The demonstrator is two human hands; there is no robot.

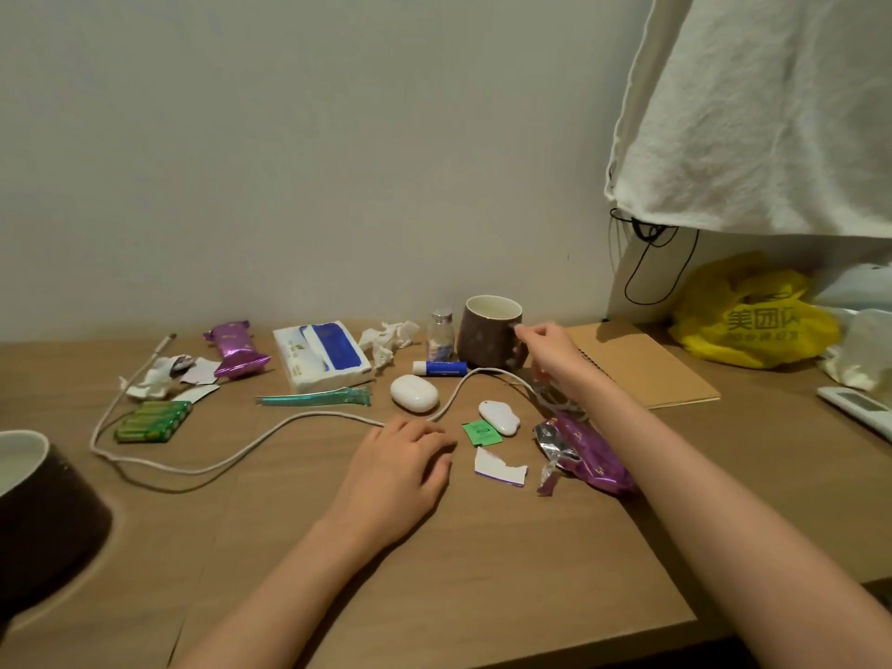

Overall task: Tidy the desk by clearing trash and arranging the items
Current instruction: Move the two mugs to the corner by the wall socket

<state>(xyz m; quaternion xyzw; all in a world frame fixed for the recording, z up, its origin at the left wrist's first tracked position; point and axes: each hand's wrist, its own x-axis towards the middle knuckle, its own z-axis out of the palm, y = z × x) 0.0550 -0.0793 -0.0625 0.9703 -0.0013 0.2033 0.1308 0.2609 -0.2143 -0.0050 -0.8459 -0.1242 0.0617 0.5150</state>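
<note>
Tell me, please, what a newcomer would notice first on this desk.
First, the right hand at the handle of the brown mug near the wall, and the left hand resting flat on the desk in the middle. Next, the long white cable winding across the desk, and the yellow bag at the far right.

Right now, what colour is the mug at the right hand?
The mug is brown outside, cream inside; the head view shows it.

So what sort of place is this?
Likely a bedroom or dorm room: a wooden desk against a plain wall, personal clutter like a mug and tissue pack, white cloth hanging nearby.
</note>
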